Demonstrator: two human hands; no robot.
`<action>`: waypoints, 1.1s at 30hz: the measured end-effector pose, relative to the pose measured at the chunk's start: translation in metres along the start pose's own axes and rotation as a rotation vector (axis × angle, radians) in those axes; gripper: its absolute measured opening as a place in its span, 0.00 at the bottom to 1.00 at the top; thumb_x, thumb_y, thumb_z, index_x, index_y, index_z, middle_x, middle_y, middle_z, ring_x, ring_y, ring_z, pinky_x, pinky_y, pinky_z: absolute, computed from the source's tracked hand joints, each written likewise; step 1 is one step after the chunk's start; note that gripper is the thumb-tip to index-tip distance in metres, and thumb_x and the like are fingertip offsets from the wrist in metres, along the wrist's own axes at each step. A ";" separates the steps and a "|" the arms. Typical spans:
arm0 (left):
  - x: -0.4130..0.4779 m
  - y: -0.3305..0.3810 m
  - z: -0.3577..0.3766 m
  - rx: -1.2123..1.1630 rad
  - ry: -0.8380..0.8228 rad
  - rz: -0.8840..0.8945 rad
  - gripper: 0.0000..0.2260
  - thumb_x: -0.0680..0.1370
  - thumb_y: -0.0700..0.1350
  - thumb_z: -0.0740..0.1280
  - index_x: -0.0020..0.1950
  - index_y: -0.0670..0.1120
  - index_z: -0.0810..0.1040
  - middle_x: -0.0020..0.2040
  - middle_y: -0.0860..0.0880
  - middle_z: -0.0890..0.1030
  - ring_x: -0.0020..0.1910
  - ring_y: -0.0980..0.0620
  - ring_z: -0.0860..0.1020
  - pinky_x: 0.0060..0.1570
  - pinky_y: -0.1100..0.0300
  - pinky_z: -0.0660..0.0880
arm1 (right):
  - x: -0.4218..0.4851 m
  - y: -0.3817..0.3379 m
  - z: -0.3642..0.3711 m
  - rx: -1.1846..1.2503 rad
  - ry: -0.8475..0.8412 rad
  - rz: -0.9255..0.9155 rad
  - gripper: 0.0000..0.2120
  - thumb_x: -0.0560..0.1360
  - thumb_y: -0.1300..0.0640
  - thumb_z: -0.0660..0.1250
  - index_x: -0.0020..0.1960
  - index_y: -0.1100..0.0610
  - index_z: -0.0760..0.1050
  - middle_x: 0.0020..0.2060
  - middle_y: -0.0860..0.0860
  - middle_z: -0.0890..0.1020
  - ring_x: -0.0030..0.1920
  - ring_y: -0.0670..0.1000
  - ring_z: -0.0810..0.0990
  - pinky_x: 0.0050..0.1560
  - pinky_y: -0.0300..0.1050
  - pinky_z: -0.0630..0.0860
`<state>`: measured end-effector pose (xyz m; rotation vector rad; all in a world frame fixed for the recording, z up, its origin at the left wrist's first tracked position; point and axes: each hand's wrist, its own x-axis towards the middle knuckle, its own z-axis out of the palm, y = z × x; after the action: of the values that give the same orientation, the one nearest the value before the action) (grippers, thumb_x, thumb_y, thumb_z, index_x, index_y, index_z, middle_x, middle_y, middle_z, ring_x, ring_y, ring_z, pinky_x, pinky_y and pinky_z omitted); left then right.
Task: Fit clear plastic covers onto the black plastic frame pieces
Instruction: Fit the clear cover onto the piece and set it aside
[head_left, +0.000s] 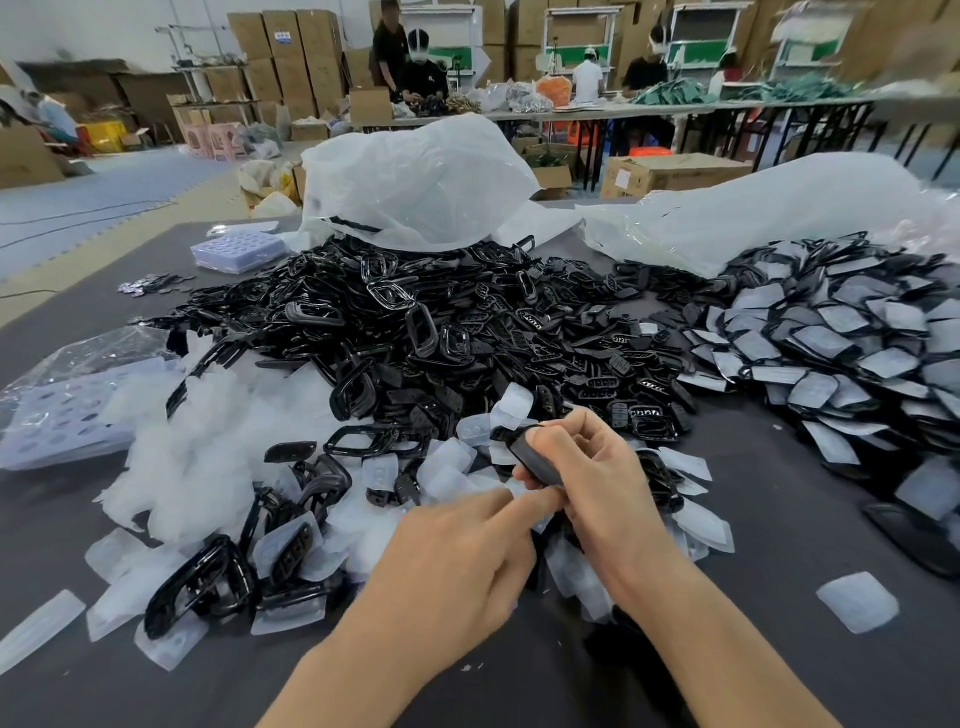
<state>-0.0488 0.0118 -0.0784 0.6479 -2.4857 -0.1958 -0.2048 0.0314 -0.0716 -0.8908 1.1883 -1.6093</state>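
Gripping a black frame piece (530, 457) with curled fingers and the thumb laid along its top, the right hand (587, 478) holds it just above the dark worktop (779, 519), near the middle of the near edge. The left hand (457, 561) sits beside it, index finger (524, 501) stretched out to the piece's lower end, other fingers curled; whether it holds anything cannot be told. A heap of black frames (441, 322) fills the worktop's middle. Clear covers (208, 457) lie toward the left edge, covered pieces (841, 338) pile along the right edge, and white plastic bags (415, 176) slump at the far edge.
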 end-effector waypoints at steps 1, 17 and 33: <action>0.000 0.002 0.001 -0.002 -0.020 0.007 0.18 0.77 0.44 0.59 0.66 0.56 0.71 0.36 0.56 0.73 0.30 0.54 0.70 0.26 0.58 0.69 | 0.000 -0.001 0.000 0.006 0.001 0.012 0.19 0.78 0.62 0.69 0.31 0.46 0.75 0.30 0.51 0.81 0.34 0.50 0.81 0.35 0.39 0.78; 0.004 -0.023 -0.018 0.215 0.184 -0.083 0.14 0.80 0.42 0.59 0.56 0.51 0.82 0.36 0.56 0.74 0.29 0.57 0.68 0.23 0.61 0.67 | -0.002 -0.001 0.005 -0.103 -0.054 -0.030 0.16 0.77 0.65 0.68 0.34 0.52 0.73 0.34 0.54 0.82 0.34 0.51 0.82 0.35 0.37 0.77; 0.003 -0.024 -0.015 0.236 0.128 -0.046 0.12 0.80 0.41 0.61 0.55 0.53 0.81 0.36 0.55 0.75 0.26 0.55 0.67 0.22 0.56 0.67 | -0.004 0.001 0.006 -0.131 -0.031 0.031 0.11 0.76 0.65 0.69 0.37 0.56 0.72 0.32 0.53 0.82 0.32 0.49 0.80 0.38 0.38 0.79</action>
<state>-0.0329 -0.0110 -0.0713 0.7887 -2.3917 0.1207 -0.1976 0.0329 -0.0709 -0.9724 1.2912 -1.5015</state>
